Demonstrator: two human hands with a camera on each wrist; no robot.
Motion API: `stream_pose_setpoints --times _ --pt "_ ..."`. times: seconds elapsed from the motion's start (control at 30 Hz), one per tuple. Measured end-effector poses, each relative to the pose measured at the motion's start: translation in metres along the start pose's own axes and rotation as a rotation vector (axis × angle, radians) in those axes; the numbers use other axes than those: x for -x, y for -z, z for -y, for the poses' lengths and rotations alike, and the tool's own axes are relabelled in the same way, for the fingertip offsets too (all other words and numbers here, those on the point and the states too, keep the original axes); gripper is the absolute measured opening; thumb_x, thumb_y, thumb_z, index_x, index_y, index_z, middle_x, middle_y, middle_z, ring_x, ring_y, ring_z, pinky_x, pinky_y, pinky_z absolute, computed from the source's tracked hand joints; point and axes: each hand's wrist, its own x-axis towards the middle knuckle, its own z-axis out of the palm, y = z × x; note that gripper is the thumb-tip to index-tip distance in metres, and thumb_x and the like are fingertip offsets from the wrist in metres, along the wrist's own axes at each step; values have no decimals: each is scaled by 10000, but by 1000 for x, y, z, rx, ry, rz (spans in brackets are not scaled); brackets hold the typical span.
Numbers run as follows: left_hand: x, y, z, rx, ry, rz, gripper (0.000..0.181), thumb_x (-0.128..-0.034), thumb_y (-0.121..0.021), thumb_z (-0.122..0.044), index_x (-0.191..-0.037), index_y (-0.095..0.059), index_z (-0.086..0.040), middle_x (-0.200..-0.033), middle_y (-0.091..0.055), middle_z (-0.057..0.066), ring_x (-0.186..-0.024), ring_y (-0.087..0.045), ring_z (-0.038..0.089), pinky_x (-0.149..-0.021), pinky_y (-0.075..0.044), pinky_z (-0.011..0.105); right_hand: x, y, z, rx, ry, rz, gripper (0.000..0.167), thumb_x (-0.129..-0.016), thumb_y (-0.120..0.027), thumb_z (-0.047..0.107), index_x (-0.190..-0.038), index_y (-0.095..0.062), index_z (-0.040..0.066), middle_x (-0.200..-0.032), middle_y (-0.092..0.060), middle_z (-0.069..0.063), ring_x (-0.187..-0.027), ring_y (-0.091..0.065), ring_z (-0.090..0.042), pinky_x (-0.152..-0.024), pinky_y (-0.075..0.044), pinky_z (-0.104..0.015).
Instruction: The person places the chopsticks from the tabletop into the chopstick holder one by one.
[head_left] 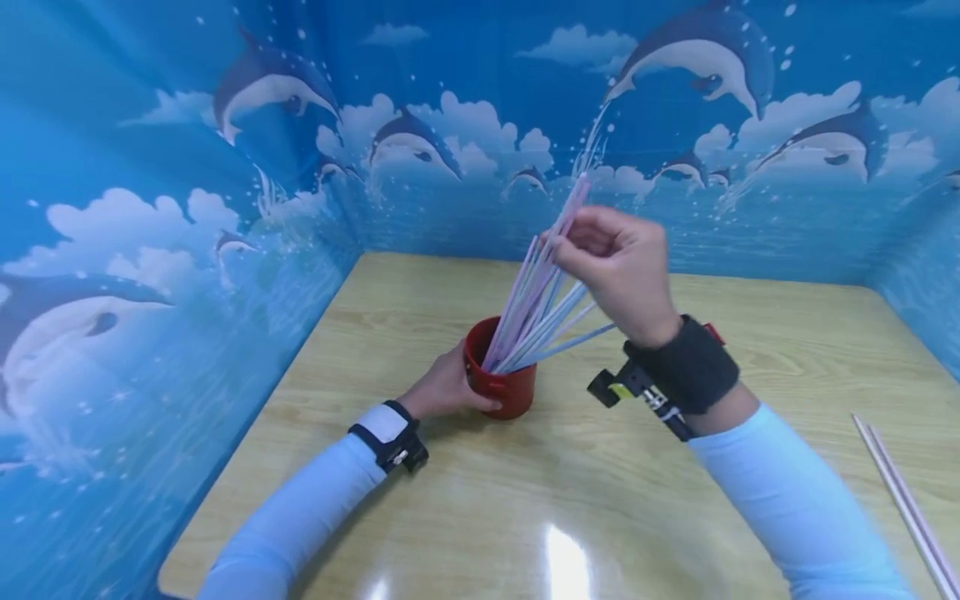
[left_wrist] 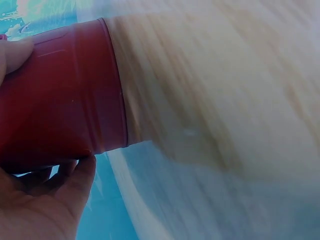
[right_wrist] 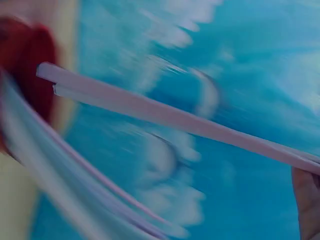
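My left hand (head_left: 446, 383) grips a red pot (head_left: 517, 398) round its side, and the pot stands slightly tilted on the table. In the left wrist view, a thumb and fingers lie on opposite sides of the red wall. Several long pastel strips (head_left: 525, 337), straw-like and thin, lean out of the pot in pink, white and blue. Above it, my right hand (head_left: 626, 262) pinches pink strips between thumb and fingers. The right wrist view shows these pink strips (right_wrist: 170, 115) with their lower ends by the pot's mouth; whether they are inside cannot be told.
Two more pale strips (head_left: 907, 508) lie side by side on the wooden table (head_left: 750, 500) at the right. A blue dolphin-print backdrop (head_left: 465, 208) borders the table at the back and left. Light glares off the front of the tabletop.
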Motion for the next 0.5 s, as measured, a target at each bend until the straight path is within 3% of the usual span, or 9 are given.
stream_pose_setpoints --times 0.13,0.27,0.37,0.5 --pt "-2 -1 -3 -6 21 11 942 -542 -774 -156 -1284 -205 -267 -1269 -378 -78 -1167 -379 110 -957 -356 342 13 -15 -23 183 -211 141 128 -749 -574 9 -858 -584 -58 -808 -627 -183 -711 -616 -186 -635 -511 -204" --pt "-3 1 -5 -1 35 9 943 -543 -772 -165 -1283 -198 -282 -1276 -367 -87 -1177 -366 103 -958 -356 340 12 -15 -42 259 -330 214 181 -756 -574 57 -930 -532 26 -846 -609 -89 -757 -591 -127 -665 -504 -225" --pt "-3 3 -6 11 27 4 945 -546 -772 -172 -1294 -200 -249 -1279 -370 -74 -1181 -367 115 -956 -358 351 7 -10 -42 262 -310 175 270 -746 -568 37 -1006 -496 33 -907 -575 -66 -817 -560 -118 -720 -491 -227" --pt "-3 5 -8 21 26 -14 945 -540 -778 -162 -1297 -215 -222 -1270 -382 -72 -1171 -379 120 -946 -368 358 1 9 -24 302 -242 74 333 -742 -572 18 -1063 -482 22 -1018 -548 -89 -933 -532 -140 -819 -463 -219"
